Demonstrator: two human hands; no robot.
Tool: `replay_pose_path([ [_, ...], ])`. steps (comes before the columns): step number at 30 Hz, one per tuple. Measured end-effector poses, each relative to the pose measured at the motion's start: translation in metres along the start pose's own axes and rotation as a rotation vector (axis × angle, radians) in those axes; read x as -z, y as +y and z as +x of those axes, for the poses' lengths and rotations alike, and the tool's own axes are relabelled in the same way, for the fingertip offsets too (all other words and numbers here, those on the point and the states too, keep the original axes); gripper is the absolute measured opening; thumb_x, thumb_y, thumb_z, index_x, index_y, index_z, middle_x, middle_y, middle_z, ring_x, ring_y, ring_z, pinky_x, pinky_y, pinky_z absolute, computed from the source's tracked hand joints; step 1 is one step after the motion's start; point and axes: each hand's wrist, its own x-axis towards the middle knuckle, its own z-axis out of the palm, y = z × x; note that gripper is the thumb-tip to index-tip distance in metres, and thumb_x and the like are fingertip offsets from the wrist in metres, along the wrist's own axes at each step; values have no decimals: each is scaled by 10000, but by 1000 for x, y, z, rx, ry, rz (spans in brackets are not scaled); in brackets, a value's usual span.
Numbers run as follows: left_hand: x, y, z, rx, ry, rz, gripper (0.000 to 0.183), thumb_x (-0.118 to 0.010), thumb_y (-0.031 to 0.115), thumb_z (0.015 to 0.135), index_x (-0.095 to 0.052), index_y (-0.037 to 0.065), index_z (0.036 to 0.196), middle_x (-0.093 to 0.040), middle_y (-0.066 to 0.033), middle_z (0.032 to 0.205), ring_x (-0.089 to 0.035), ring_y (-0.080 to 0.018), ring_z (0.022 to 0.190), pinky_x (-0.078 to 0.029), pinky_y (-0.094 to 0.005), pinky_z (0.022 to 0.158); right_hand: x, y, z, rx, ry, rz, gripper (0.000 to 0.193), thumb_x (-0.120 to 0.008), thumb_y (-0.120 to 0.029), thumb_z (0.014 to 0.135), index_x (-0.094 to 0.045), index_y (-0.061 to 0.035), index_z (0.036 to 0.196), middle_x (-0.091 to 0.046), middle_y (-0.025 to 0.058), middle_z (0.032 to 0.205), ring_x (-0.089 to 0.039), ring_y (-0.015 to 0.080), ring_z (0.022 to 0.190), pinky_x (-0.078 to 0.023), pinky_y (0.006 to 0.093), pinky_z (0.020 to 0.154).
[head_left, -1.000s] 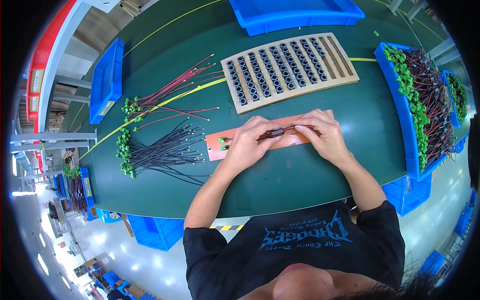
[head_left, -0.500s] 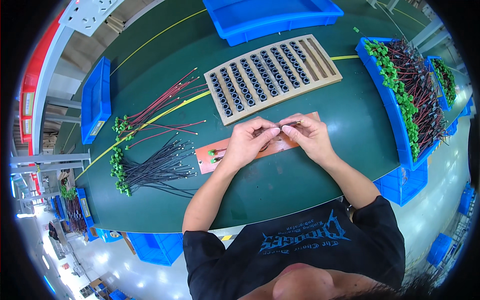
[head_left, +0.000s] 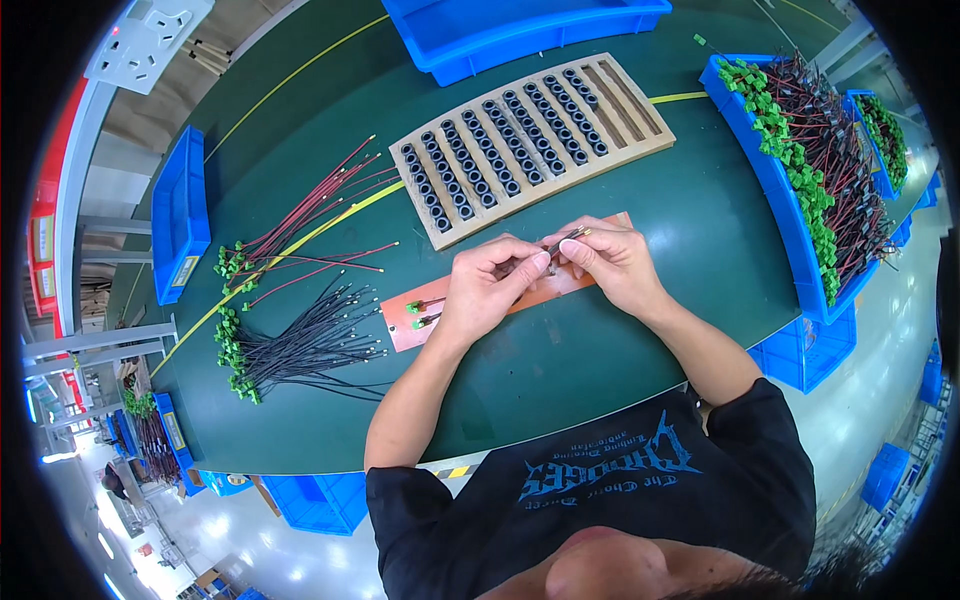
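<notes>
Both of my hands work over an orange-brown strip board point(head_left: 405, 335) in front of me. My left hand point(head_left: 488, 285) is closed in a pinch on thin dark wires, thumb toward the right. My right hand point(head_left: 612, 262) pinches the same wires point(head_left: 574, 233) close beside it, and their light metal tips stick out past its fingers. At the board's left end lie two green connectors point(head_left: 419, 307) with short red and black leads that run under my left hand. The fingers hide most of what lies between them.
Beyond the board stands a wooden rack point(head_left: 530, 135) with rows of black rings. Red wires point(head_left: 310, 205) and black wires point(head_left: 300, 345) with green connectors lie left. A full blue bin point(head_left: 760, 165) stands right, a blue tray point(head_left: 530, 50) at the back, another blue bin point(head_left: 180, 220) at left.
The fingers of both hands have shifted slightly on the wires, and more of the wire tips shows above my right thumb. The whole view has moved a little.
</notes>
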Motion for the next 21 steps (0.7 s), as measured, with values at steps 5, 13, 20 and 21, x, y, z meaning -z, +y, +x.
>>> replay_pose_path([
  [5, -1, -1, 0, -15, -2, 28, 119, -725, 70, 982, -759, -28, 1040, -680, -72, 911, -642, -114, 747, -500, -250, 667, -2, -4, 1, -56, -9, 79, 213, -637, -146, 1044, -782, -1, 1102, -728, 85, 1014, -718, 149, 901, -585, 275, 820],
  [13, -1, -3, 0, -19, -4, 75, 109, -728, 75, 980, -760, -16, 1031, -675, -61, 906, -621, -98, 726, -470, -237, 642, 2, 0, 2, -10, -54, -17, 210, -658, -140, 1032, -778, 19, 1097, -724, 89, 985, -684, 126, 809, -564, 272, 751],
  [20, -2, -2, 1, -12, -32, 104, 112, -730, 85, 981, -761, -12, 1028, -674, -50, 906, -615, -90, 724, -469, -234, 642, 4, 6, 0, -145, 0, 109, 152, -718, -114, 989, -778, 26, 984, -732, 68, 877, -674, 90, 756, -564, 242, 663],
  [21, -2, -2, 1, -7, -33, 107, 111, -728, 84, 982, -760, -12, 1029, -674, -47, 906, -614, -86, 729, -469, -233, 642, 4, 7, -1, -158, 8, 116, 155, -721, -119, 989, -776, 24, 974, -733, 66, 860, -675, 87, 747, -565, 239, 658],
])
